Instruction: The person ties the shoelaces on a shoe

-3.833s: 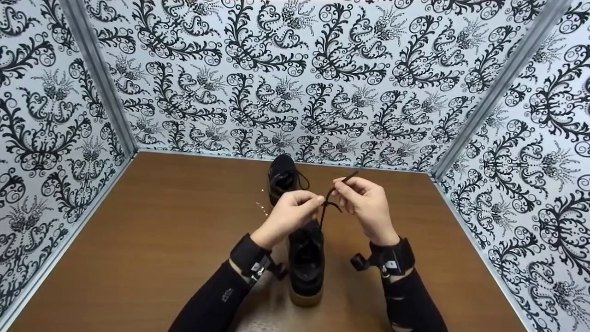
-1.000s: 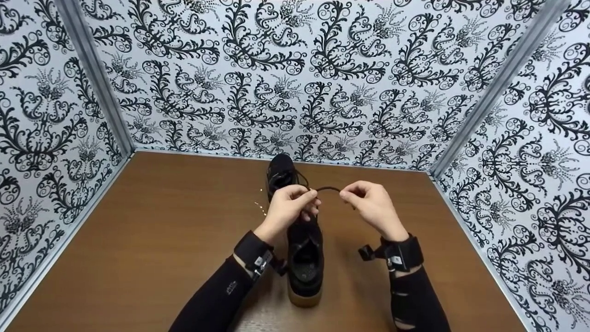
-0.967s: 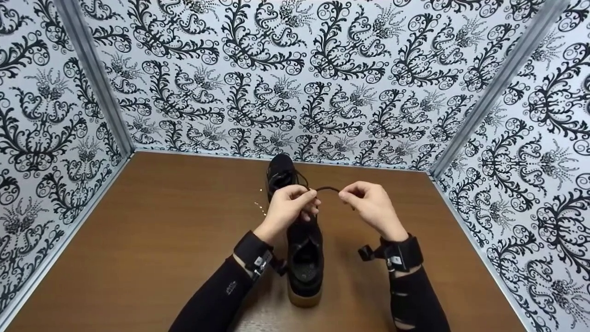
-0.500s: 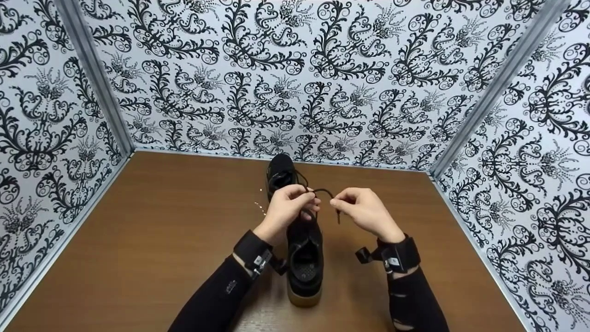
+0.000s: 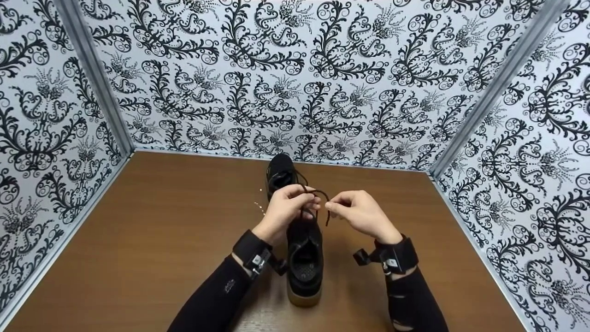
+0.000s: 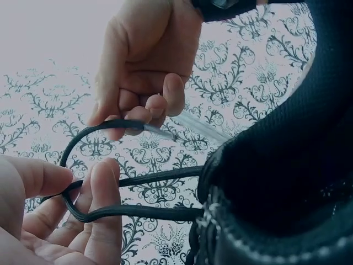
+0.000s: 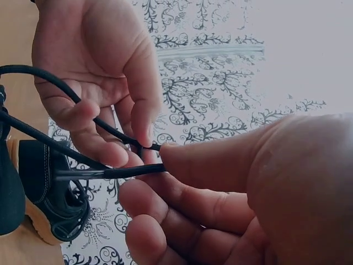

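A black shoe (image 5: 305, 288) with a tan sole stands on the table, heel toward me, its two laces drawn up from the front. Above its lacing my left hand (image 5: 283, 213) pinches the black shoelaces (image 6: 157, 212) where they cross, between thumb and fingers. Just to the right, my right hand (image 5: 362, 213) pinches one lace close to its end between thumb and index finger. That lace arcs between the two hands, and its clear-tipped end (image 6: 157, 130) sticks out past the right fingers toward the shoe.
A second black shoe (image 5: 280, 166) with loose laces stands farther back, partly behind my left hand. Small light flecks (image 5: 259, 206) show on the brown table (image 5: 193, 207) beside it. Patterned panels (image 5: 295, 92) close off the back and both sides.
My right hand has come left and slightly down toward the left hand. The lace between them now bends in a tighter arc, its end pointing down. The left hand has stayed nearly still.
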Demonstrator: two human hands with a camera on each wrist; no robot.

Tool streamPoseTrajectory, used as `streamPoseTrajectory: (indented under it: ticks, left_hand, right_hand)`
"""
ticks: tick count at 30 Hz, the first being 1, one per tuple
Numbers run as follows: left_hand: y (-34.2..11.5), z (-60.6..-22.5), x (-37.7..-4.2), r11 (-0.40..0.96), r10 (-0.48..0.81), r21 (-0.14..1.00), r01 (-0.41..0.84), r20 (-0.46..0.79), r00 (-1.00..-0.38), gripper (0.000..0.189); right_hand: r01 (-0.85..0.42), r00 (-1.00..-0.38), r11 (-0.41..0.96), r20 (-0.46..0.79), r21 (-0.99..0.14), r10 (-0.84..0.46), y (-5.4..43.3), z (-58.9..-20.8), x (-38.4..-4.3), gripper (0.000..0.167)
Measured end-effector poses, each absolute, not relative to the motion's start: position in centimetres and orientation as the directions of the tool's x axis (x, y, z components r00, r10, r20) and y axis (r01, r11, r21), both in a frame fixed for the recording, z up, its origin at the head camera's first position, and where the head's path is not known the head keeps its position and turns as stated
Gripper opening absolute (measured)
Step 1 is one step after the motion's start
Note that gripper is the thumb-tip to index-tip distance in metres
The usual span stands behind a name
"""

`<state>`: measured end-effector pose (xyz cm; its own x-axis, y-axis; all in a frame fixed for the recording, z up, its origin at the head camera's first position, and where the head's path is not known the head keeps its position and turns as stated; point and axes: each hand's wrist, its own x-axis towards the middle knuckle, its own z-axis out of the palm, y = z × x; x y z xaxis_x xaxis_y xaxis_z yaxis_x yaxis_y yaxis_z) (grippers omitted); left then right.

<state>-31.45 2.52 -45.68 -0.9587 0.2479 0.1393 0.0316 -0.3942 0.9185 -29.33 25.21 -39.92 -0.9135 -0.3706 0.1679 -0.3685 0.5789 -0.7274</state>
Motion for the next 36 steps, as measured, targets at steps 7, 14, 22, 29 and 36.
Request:
streamPoseTrajectory:
  ticks: [7, 14, 22, 29, 36]
  left_hand:
    - [2.4, -45.7, -31.4, -0.413, 0.247, 0.91, 0.046, 0.16, -0.956, 0.016]
    - [2.3, -46.0, -31.7, -0.387, 0.251, 0.919, 0.073, 0.181, -0.951, 0.021]
    - [2.2, -45.8, -31.7, -0.385, 0.26, 0.92, 0.066, 0.177, -0.949, 0.023]
    - [2.3, -45.8, -31.9, -0.386, 0.254, 0.92, 0.066, 0.175, -0.951, 0.022]
    - [2.2, -45.9, -32.0, -0.377, 0.226, 0.924, 0.072, 0.167, -0.96, 0.017]
  right_hand:
    - [-0.386, -0.905, 0.592, 0.164, -0.708, -0.394, 25.0, -39.9, -29.1, 0.02]
    - [-0.398, -0.9, 0.6, 0.169, -0.694, -0.402, 24.7, -40.1, -29.3, 0.016]
    - [-0.395, -0.906, 0.647, 0.158, -0.653, -0.393, 24.3, -40.9, -29.8, 0.011]
    - [-0.367, -0.918, 0.618, 0.164, -0.695, -0.361, 24.5, -40.5, -29.5, 0.011]
    - [-0.354, -0.922, 0.525, 0.195, -0.774, -0.335, 24.5, -40.2, -29.3, 0.016]
